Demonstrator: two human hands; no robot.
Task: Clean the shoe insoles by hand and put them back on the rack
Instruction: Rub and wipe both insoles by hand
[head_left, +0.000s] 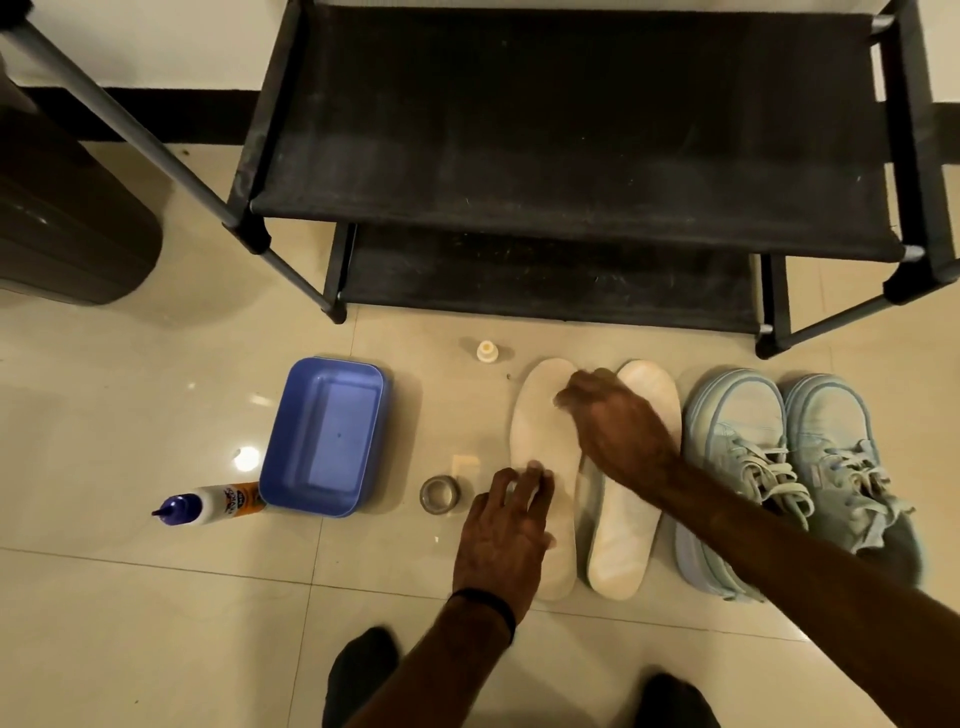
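Observation:
Two pale insoles lie side by side on the tiled floor in front of the black shoe rack (519, 171). My left hand (506, 535) lies on the heel half of the left insole (537, 431) and pins it down, with the fingertips at its left edge. My right hand (618, 423) reaches across the right insole (621, 545) with its fingers bunched on the toe half of the left insole. Motion blurs it, and I see nothing between the fingers.
A pair of pale blue sneakers (795, 467) stands right of the insoles. To the left are a small steel bowl (440, 494), a blue plastic tub (322, 436) and a cleaner bottle (208, 506) on its side. A white cap (487, 351) sits near the rack. A dark bin (62, 218) stands far left.

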